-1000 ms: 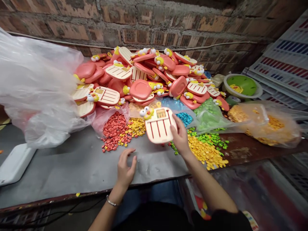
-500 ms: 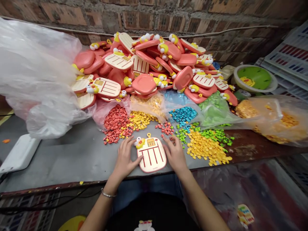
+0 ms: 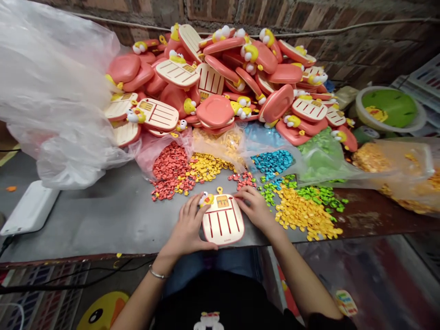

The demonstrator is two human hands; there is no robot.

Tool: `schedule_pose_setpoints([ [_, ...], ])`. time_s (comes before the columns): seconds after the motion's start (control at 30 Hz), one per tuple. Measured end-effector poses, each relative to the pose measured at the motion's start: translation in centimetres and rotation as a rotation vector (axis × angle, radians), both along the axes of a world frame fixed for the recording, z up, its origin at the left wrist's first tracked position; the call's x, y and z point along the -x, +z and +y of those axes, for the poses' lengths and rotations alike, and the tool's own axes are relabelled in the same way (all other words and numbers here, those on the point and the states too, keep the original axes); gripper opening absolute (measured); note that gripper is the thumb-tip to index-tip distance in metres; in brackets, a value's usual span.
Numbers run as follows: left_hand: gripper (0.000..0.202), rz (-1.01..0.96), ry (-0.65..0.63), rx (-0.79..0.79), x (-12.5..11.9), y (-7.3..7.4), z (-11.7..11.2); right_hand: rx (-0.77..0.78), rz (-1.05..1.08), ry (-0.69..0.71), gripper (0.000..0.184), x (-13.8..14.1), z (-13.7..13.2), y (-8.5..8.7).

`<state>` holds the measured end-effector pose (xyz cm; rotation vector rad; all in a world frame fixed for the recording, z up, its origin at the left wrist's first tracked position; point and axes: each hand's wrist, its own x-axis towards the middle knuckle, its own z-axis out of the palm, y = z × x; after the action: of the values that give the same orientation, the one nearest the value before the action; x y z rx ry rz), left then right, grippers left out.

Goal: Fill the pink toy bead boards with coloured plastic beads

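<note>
A cream toy board [image 3: 225,231] with red slots, a coral rim, a big-eyed yellow duck head and a yellow loop lies face up near the table's front edge. My left hand [image 3: 187,227] grips its left side, thumb along the bottom edge and fingers by the duck head. At the upper right corner, the bent fingers of my right hand [image 3: 257,210] are drawn together against the board's edge. Whatever lies under those fingertips is hidden. Small red pieces [image 3: 242,180] are scattered just beyond the board, close to my right fingers.
Many similar coral boards [image 3: 215,111] are heaped at the back. Before them lie piles of red [image 3: 170,162], yellow [image 3: 305,211], blue [image 3: 273,162] and green pieces [image 3: 321,197], partly in plastic bags. A white power strip [image 3: 32,208] sits left, a green-lined bowl [image 3: 388,107] right.
My left thumb has moved from the board's face down to its bottom edge. My right fingers have come in to the upper right corner. The camera view has shifted slightly.
</note>
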<state>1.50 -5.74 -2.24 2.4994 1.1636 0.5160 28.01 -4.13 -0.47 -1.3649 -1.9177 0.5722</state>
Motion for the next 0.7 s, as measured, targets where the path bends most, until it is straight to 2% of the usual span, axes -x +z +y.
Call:
schedule_pose_setpoints([
  [0.23, 0.096, 0.030, 0.046, -0.005, -0.2, -0.1, 0.3, -0.019, -0.142, 0.140, 0.017, 0.7, 2.4, -0.8],
  [0.37, 0.095, 0.042, 0.058, 0.005, -0.3, 0.1, 0.3, -0.015, -0.126, 0.229, 0.018, -0.2, 1.8, -0.6],
  [0.47, 0.109, 0.048, 0.084, 0.027, -0.4, 0.4, 0.4, -0.006, -0.063, 0.285, 0.019, -0.6, 0.7, -0.7],
  [0.57, 0.118, 0.072, 0.092, 0.060, -0.6, 0.6, 1.1, -0.003, -0.018, 0.256, 0.019, -0.4, 0.5, -1.1],
  [0.63, 0.119, 0.091, 0.095, 0.064, -0.5, 0.7, 2.2, -0.019, -0.016, 0.200, 0.018, 0.0, 1.2, -1.3],
  [0.7, 0.122, 0.093, 0.047, 0.063, -0.4, 0.9, 3.5, -0.036, -0.021, 0.165, 0.017, 0.3, 2.4, -1.6],
])
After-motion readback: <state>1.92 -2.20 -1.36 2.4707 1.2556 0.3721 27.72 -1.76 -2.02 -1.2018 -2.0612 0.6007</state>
